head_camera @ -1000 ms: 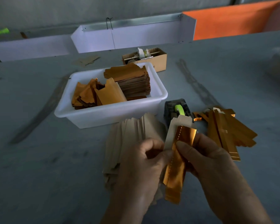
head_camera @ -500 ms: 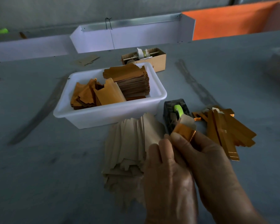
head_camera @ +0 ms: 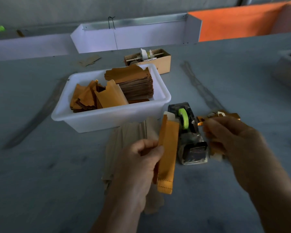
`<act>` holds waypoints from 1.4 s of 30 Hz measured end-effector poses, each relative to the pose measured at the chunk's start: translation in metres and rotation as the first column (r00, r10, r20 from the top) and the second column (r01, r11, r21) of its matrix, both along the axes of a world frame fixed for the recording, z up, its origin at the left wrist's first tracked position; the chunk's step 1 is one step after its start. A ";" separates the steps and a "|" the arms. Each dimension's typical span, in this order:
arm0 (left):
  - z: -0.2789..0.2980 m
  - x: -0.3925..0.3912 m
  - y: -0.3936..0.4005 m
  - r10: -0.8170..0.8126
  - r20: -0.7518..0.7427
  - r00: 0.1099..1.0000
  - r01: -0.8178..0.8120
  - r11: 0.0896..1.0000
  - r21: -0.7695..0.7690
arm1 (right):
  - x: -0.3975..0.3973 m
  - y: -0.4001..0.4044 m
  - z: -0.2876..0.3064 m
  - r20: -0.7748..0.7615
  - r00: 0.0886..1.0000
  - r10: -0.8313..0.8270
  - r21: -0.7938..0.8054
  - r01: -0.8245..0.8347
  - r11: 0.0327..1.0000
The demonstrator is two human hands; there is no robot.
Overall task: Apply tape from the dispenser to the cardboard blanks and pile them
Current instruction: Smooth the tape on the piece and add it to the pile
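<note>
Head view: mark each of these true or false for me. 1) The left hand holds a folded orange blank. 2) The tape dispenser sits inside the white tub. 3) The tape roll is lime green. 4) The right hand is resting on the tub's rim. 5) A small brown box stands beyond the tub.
1) True: the left hand grips the blank, held upright.
2) False: the dispenser stands on the table, near the tub.
3) True: the roll is lime green.
4) False: the right hand is right of the dispenser, over the pile of orange blanks.
5) True: the box stands behind the tub.
</note>
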State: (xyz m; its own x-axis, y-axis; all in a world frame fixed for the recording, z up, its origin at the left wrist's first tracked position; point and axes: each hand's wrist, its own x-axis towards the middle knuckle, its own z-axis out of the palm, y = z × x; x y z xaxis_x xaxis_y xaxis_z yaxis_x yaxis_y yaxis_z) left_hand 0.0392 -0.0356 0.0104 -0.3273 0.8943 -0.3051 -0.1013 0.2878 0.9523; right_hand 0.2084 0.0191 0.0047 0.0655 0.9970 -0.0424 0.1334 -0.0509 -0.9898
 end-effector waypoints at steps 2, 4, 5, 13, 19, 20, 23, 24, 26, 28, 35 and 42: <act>0.001 0.000 0.000 0.008 0.083 0.997 -0.010 1.000 0.019 | 0.013 0.002 -0.006 0.085 0.996 -0.015 -0.042 0.019 0.999; 0.000 -0.001 -0.001 0.003 0.126 0.992 -0.006 1.000 0.020 | 0.018 0.002 -0.016 0.136 0.988 0.070 -0.133 -0.052 0.990; -0.002 -0.001 0.000 0.002 0.124 0.992 -0.003 1.000 0.010 | 0.017 0.000 -0.019 0.158 0.982 0.100 -0.159 -0.075 0.984; -0.012 0.012 0.001 -0.008 0.067 0.998 0.010 0.999 -0.038 | 0.002 0.005 -0.023 0.209 0.971 0.117 -0.166 -0.083 0.983; -0.018 0.014 0.002 -0.028 0.037 0.999 0.030 0.998 -0.063 | -0.003 0.008 -0.020 0.228 0.966 0.125 -0.192 -0.081 0.978; -0.018 0.014 0.002 -0.028 0.037 0.999 0.030 0.997 -0.064 | -0.004 0.009 -0.020 0.221 0.967 0.128 -0.200 -0.084 0.976; -0.018 0.013 0.002 -0.021 0.048 0.999 0.025 0.997 -0.071 | -0.009 0.010 -0.019 0.198 0.973 0.116 -0.207 -0.074 0.976; -0.018 0.012 0.002 -0.023 0.050 0.998 0.027 0.997 -0.072 | -0.010 0.010 -0.020 0.145 0.984 0.107 -0.211 -0.075 0.975; -0.019 0.012 0.002 -0.030 0.051 0.998 0.034 0.997 -0.066 | -0.011 0.007 -0.018 -0.065 0.995 0.082 -0.215 -0.094 0.972; -0.019 0.012 0.003 -0.034 0.061 0.998 0.037 0.997 -0.060 | -0.010 0.004 -0.016 -0.200 0.978 0.060 -0.178 -0.096 0.979; -0.012 0.008 0.003 -0.046 0.105 0.993 0.048 0.999 -0.011 | -0.008 -0.018 -0.027 0.346 0.937 -0.049 0.094 0.018 0.995; -0.001 0.023 0.012 -0.142 0.126 0.982 0.138 0.990 0.041 | -0.014 -0.026 -0.036 0.422 0.895 -0.147 0.194 0.069 0.979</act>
